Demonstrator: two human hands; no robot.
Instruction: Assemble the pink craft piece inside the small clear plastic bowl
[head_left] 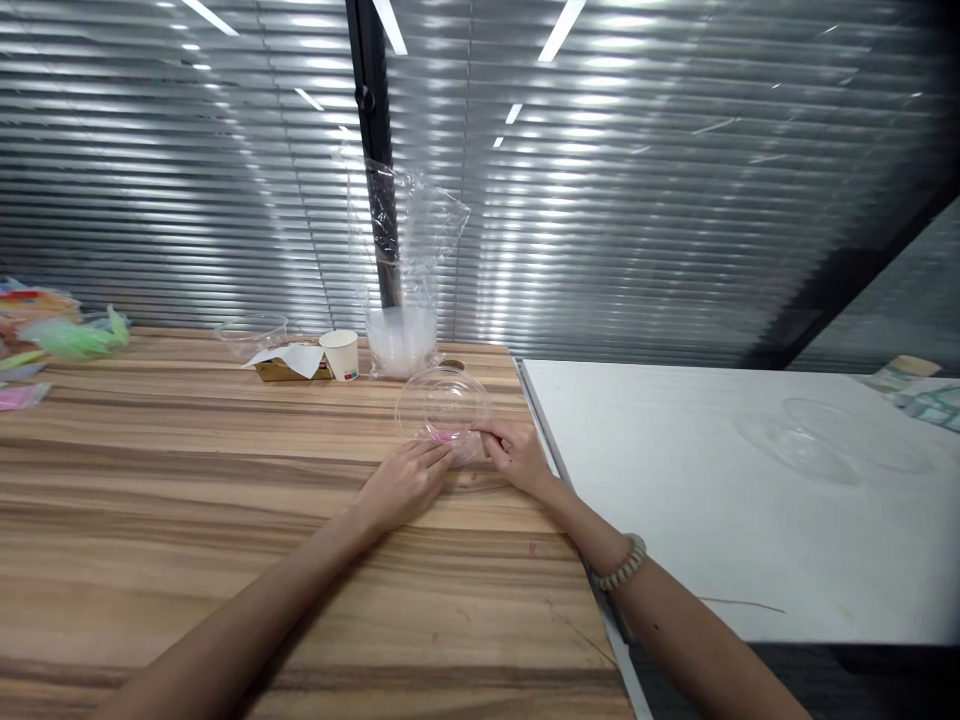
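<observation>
A clear round plastic bowl (442,395) is tilted up between my hands, over the wooden table. Something small and pink (444,436) shows at its near side, partly behind the fingers; I cannot make out what it is. My left hand (409,482) is at the bowl's near left side, its fingers close together and pressed against the plastic. At the right side, my right hand (517,457) pinches the edge between thumb and forefinger, the other fingers curled. A beaded bracelet (624,563) is around the right wrist.
At the back stand a bag of stacked clear bowls (403,340), a paper cup (341,355), a small box with white paper (294,362) and another clear bowl (251,333). Coloured packets (75,335) lie far left. A white table (637,480) adjoins right, bearing clear lids (802,450).
</observation>
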